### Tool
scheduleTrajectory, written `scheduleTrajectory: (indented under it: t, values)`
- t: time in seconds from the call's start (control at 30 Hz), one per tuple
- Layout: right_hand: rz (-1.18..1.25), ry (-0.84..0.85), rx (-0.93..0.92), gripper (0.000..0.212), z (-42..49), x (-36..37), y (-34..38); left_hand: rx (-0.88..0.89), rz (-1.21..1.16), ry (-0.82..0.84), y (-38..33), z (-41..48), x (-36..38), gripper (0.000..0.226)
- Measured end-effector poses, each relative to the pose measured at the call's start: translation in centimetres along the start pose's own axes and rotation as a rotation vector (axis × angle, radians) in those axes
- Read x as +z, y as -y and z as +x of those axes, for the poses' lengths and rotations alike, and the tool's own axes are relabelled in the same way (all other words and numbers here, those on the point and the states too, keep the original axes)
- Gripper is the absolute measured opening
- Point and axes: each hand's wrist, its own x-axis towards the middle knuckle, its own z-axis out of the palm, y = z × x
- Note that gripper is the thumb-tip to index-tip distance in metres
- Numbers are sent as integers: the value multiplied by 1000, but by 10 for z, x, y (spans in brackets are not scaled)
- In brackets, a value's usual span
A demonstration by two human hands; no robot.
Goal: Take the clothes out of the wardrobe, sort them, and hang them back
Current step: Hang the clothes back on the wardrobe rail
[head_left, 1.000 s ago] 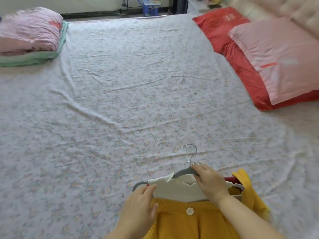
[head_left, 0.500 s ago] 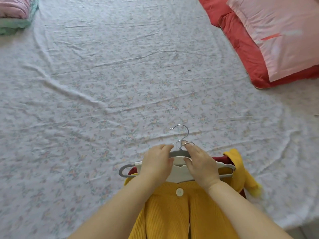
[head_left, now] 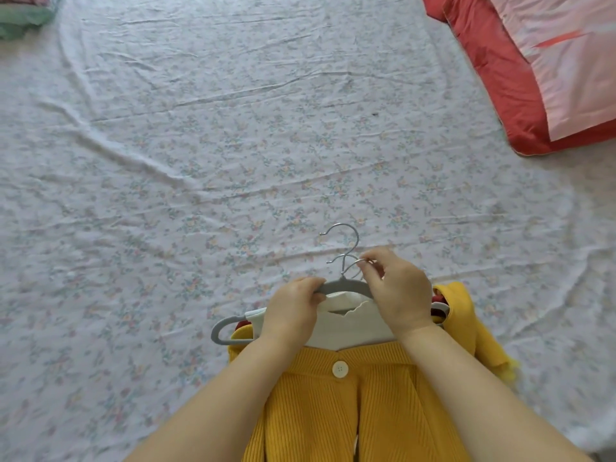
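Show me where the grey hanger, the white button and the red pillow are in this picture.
grey hanger (head_left: 346, 287): head view, on its grey bar just below the metal hooks.
white button (head_left: 340, 368): head view, at the button's centre.
red pillow (head_left: 483, 61): head view, on its bare red side.

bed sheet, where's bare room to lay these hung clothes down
The floral sheet lies bare across the whole middle, from the folded bedding at the far left corner to the red quilt at the far right. Also bare left of the yellow cardigan. Crowded only at the near edge, where the left hand and right hand grip the hangers.
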Motion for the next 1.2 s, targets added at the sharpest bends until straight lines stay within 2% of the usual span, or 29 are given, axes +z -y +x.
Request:
scheduleTrajectory:
  t: [0.13, 0.33, 0.5, 0.63, 0.73, 0.87, 1.0, 1.1, 1.2]
  values:
    - [48, -73, -24, 10, 4, -6, -2, -35, -21, 15, 3, 0, -1, 23]
    - [89, -77, 135, 6, 16, -6, -3, -58, -48, 33, 10, -7, -1, 19]
    - [99, 143, 328, 21, 39, 0, -6, 5, -107, 18, 9, -27, -4, 26]
    - [201, 336, 237, 14, 18, -11, 9, 33, -142, -40, 0, -36, -12, 27]
    - [231, 386, 165, 18, -23, -26, 22, 22, -169, -64, -9, -40, -22, 28]
    - [79, 243, -16, 36, -56, -43, 32, 58, -164, -54, -28, -53, -40, 29]
    - [51, 78, -66, 38, -67, -76, 53, 80, -223, -82, -48, -77, -65, 29]
    - [-51, -18, -155, 40, -83, -109, 79, 184, -227, -114, -62, -100, -89, 29]
    - [-169, -73, -184, 43, -116, -141, 106, 276, -269, -51, -76, -134, -111, 32]
